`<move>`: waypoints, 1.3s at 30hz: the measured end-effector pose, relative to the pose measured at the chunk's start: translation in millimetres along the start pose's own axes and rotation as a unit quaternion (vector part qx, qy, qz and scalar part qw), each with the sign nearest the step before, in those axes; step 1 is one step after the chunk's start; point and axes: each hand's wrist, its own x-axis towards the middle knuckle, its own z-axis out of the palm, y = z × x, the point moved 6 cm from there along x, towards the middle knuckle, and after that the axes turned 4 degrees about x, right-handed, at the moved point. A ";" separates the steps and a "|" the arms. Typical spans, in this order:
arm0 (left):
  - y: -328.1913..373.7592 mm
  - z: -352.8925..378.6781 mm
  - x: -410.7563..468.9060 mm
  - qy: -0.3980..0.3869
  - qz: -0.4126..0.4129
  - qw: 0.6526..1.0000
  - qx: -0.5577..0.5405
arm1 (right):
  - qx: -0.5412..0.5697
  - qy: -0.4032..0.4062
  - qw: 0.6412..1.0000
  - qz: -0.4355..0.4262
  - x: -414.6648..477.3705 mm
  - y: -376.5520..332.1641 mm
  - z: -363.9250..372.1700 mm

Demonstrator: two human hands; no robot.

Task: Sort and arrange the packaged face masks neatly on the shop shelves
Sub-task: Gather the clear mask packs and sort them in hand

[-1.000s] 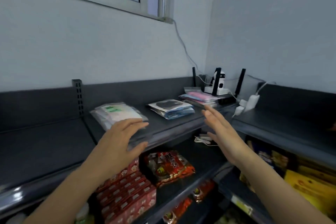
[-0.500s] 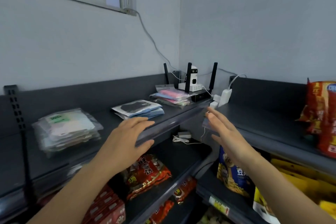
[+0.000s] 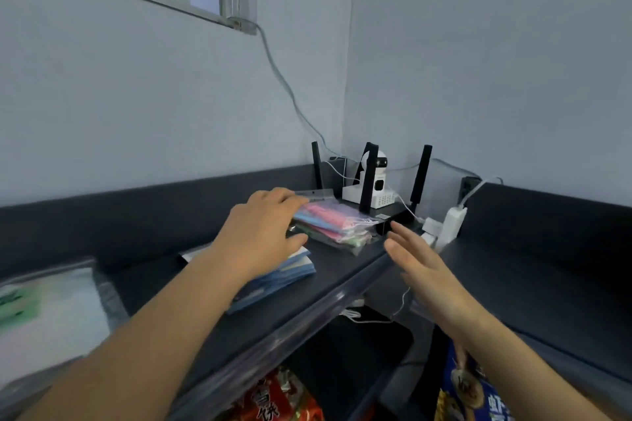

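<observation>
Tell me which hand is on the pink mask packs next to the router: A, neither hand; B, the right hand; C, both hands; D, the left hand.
D: the left hand touches the pink mask packs, while the right hand hovers open off the shelf edge, touching nothing.
</observation>
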 end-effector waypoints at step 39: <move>-63.0 161.4 55.3 -0.220 -0.166 0.960 -0.059 | -0.511 -0.207 0.796 -0.250 258.6 93.0 14.2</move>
